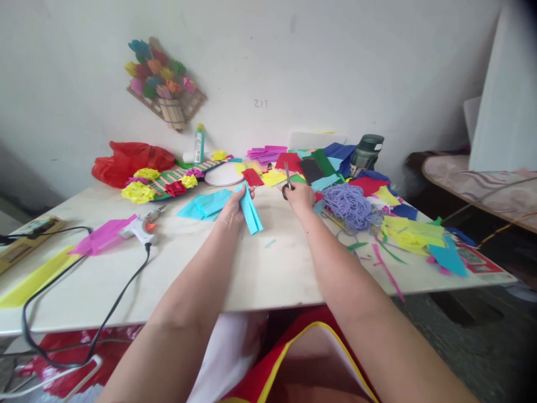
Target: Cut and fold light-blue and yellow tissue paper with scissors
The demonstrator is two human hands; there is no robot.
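Note:
Between the fingers of my left hand is a folded strip of light-blue crepe paper, its lower end hanging toward me. My right hand grips a pair of scissors by the dark handles, blades pointing up and away from me. The scissors and the strip are apart. More light-blue paper lies on the table just left of my left hand. A tiny blue scrap rests on the tabletop between my arms.
A glue gun with a black cord lies left, by pink paper and a power strip. A flower-decorated board stands behind. To the right are purple yarn, coloured paper scraps and a dark bottle.

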